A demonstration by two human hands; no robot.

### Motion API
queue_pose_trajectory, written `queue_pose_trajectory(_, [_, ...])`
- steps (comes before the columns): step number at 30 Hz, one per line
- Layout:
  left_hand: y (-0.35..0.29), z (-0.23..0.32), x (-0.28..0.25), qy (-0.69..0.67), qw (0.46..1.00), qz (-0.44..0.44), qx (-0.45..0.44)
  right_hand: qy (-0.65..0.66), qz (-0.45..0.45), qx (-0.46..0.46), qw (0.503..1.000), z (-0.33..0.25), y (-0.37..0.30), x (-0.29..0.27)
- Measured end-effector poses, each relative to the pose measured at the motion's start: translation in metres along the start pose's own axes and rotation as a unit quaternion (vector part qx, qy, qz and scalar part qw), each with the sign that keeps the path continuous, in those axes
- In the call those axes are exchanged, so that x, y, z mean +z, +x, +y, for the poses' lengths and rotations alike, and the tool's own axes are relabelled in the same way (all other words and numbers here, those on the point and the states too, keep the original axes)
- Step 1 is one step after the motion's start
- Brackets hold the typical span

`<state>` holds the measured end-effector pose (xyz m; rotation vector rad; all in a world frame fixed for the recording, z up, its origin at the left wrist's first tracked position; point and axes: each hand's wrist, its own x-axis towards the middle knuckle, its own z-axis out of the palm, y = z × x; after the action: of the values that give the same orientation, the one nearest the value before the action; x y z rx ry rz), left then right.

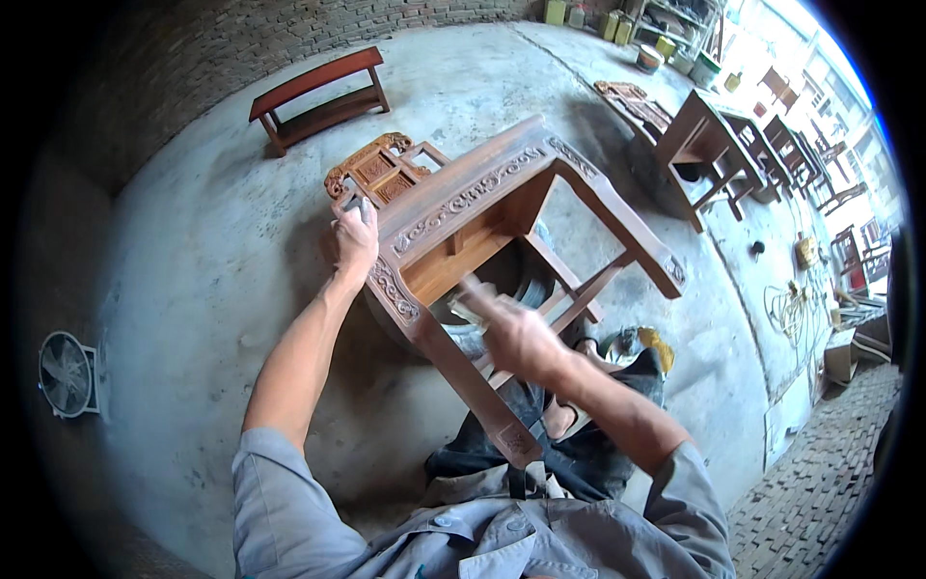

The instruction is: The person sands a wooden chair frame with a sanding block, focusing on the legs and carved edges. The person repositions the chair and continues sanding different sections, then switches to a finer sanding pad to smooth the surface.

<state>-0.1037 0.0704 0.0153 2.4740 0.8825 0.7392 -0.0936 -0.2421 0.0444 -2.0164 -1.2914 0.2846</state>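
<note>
A brown wooden chair or stool frame (pixel 463 193) with carved scrollwork lies tipped before me, its legs pointing toward me and to the right. My left hand (pixel 355 236) is closed around its upper left corner; a small grey patch shows at the fingertips. Over the near left leg (pixel 473 396), close to the frame's inner opening, is my right hand (pixel 521 338), smeared by motion. Its fingers seem curled, with a pale flat edge under them that I cannot make out. Behind the left corner shows a carved orange-brown openwork panel (pixel 378 176); whether it joins the frame is hidden.
Beneath the frame is a dark round support (pixel 531 280). A low reddish bench (pixel 318 87) stands at the far left, a fan (pixel 68 373) at the left edge. More wooden furniture (pixel 709 145) lines the right. Coiled cord (pixel 796 314) lies on the concrete floor (pixel 193 289).
</note>
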Motion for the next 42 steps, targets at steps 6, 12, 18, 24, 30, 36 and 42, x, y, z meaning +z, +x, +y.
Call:
queue_pose_trajectory(6, [0.006, 0.003, 0.006, 0.045, 0.998, 0.047, -0.007, -0.107, 0.265, -0.088, 0.954, 0.051, 0.099, -0.049])
queue_pose_trajectory(12, [0.003, -0.024, 0.007, 0.044, 0.997, -0.054, 0.029, -0.083, 0.157, -0.178, 0.968, 0.043, 0.068, 0.038])
queue_pose_trajectory(18, [0.027, -0.042, 0.002, 0.048, 0.993, -0.082, 0.073, -0.191, 0.439, 0.033, 0.877, 0.137, -0.128, -0.053])
queue_pose_trajectory(24, [0.028, -0.04, -0.003, 0.074, 0.988, -0.082, 0.106, -0.032, 0.519, 0.598, 0.61, 0.296, -0.407, 0.018])
queue_pose_trajectory(30, [0.032, -0.04, -0.014, 0.131, 0.987, -0.064, 0.065, 0.209, 0.556, 0.702, 0.392, 0.35, -0.446, 0.097])
queue_pose_trajectory(36, [0.016, -0.021, -0.027, 0.082, 0.99, -0.106, 0.048, 0.357, 0.537, 0.647, 0.408, 0.412, -0.392, 0.123])
queue_pose_trajectory(42, [0.028, -0.027, 0.002, 0.094, 0.988, -0.095, 0.074, 0.083, 0.372, 0.799, 0.465, 0.486, -0.427, 0.182])
